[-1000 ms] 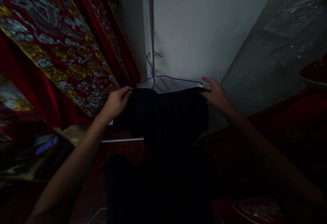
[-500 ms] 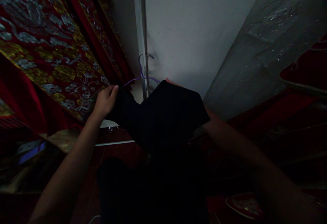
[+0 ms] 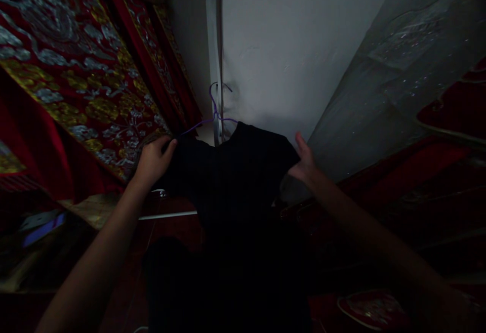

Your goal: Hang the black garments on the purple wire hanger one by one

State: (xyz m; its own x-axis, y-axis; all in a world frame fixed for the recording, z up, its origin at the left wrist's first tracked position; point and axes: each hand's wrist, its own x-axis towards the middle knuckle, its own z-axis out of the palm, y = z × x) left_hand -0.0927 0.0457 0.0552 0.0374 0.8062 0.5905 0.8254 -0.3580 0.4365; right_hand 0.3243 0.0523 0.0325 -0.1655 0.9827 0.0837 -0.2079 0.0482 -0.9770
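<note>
Black short-sleeved cloth garment (image 3: 228,171) hangs in head view on thin purple hanger (image 3: 215,112), hook at edge of whitish panel (image 3: 288,44). Your left hand (image 3: 155,158) pinches shoulder on your left, fingers closed on it. Your right hand (image 3: 304,162) touches opposite sleeve end, one finger raised; cannot tell if gripping. Gold-and-silver embroidered red cloth (image 3: 94,90) hangs at left.

From where I operate, I can read no text, label, brand, number or sign on anything in view. The small blue-and-white item (image 3: 43,230) at the far left is too dark and blurred for me to tell whether it carries any writing.
</note>
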